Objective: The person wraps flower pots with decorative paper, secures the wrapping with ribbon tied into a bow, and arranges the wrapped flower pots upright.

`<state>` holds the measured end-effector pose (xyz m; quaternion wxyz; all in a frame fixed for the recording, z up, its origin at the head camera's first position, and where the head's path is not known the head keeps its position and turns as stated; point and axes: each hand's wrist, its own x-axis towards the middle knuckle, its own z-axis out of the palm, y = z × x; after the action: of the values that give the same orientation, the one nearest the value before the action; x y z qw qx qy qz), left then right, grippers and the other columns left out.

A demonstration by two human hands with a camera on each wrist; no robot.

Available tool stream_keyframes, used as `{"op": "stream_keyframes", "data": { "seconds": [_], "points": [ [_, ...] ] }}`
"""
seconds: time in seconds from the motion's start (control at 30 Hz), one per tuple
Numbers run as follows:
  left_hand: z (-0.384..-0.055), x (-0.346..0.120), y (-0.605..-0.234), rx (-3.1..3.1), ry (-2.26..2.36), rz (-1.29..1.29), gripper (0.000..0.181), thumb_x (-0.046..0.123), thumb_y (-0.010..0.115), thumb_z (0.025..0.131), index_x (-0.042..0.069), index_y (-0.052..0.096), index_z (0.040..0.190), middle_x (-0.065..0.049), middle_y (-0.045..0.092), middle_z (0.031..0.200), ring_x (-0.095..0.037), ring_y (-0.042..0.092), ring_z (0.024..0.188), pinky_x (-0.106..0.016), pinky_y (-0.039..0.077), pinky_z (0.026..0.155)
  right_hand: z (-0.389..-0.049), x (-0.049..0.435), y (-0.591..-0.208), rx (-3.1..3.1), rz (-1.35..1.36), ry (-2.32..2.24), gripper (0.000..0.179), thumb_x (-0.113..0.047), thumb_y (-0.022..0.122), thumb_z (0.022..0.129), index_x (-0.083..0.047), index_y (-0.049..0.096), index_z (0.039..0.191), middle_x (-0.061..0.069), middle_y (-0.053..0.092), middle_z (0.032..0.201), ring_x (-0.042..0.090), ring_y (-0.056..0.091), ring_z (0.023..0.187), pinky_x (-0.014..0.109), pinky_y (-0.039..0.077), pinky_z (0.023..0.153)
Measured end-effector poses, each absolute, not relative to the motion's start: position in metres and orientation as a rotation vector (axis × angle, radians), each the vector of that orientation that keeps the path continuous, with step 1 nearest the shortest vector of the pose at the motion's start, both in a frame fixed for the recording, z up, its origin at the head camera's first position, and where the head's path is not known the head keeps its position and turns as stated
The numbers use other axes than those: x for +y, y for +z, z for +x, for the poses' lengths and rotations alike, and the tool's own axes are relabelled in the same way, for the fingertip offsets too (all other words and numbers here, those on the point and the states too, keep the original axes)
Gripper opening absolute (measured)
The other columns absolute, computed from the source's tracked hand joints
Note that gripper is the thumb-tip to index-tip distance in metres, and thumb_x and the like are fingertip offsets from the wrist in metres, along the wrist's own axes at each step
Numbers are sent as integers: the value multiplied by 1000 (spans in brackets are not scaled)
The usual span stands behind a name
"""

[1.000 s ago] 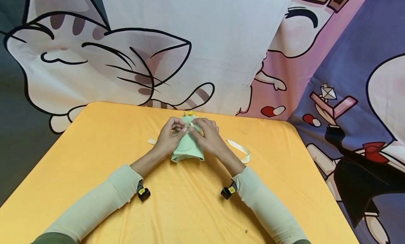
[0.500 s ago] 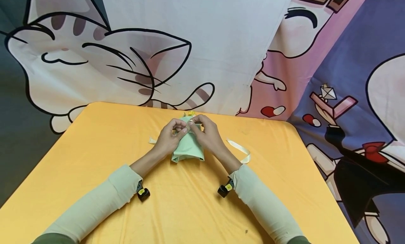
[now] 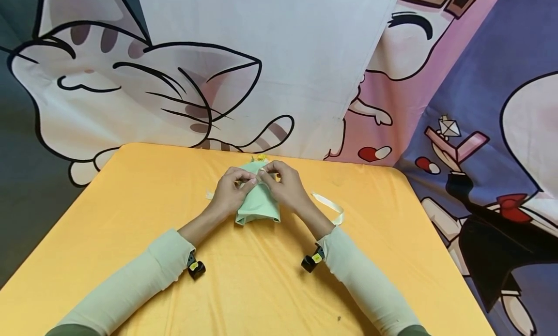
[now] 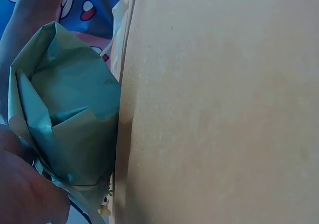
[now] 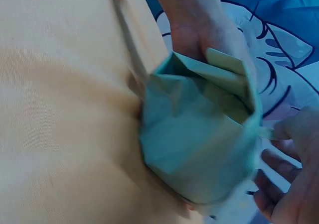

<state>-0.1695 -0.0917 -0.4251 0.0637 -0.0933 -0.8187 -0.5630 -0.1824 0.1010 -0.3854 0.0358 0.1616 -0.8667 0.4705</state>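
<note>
A small bouquet in light green wrapping paper lies on the table, its folded bottom end toward me. Yellow flowers peek out at its far end. A cream ribbon runs round it, one loose end curling out to the right and another to the left. My left hand pinches at the ribbon over the top of the wrap with thumb and forefinger. From the other side, my right hand pinches a ribbon strip, seen at the wrap's edge in the right wrist view. Fingers partly hide the ribbon's crossing.
A yellow cloth covers the table. Behind its far edge hangs a white cartoon cat backdrop, with a blue and pink one at the right. Black cameras sit on both wrists.
My right hand shifted slightly up and inward, its thumb and fingertips now closer to the left hand's. The bit of ribbon seen between the fingers is now mostly covered. The bouquet stays in place.
</note>
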Motion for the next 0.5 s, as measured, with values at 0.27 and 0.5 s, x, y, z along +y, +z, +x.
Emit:
{"op": "stream_keyframes", "data": {
  "seconds": [0.27,0.5],
  "points": [
    [-168,-92,-425,-2461,-1686,-289,16,13,74,111,4,80,123,-15,72,119,-23,63,108,-28,48,89,-178,169,-360,-3057,234,898,42,-39,64,114,-6,70,139,16,75,135,37,75,119,55,63,100],
    [-166,-91,-424,-2458,-1684,-297,15,12,73,111,4,79,123,-15,73,118,-25,63,108,-28,47,88,-179,232,-373,-3444,-12,135,20,-21,70,105,-6,68,92,11,67,87,26,58,76,45,53,70]
  ]
}}
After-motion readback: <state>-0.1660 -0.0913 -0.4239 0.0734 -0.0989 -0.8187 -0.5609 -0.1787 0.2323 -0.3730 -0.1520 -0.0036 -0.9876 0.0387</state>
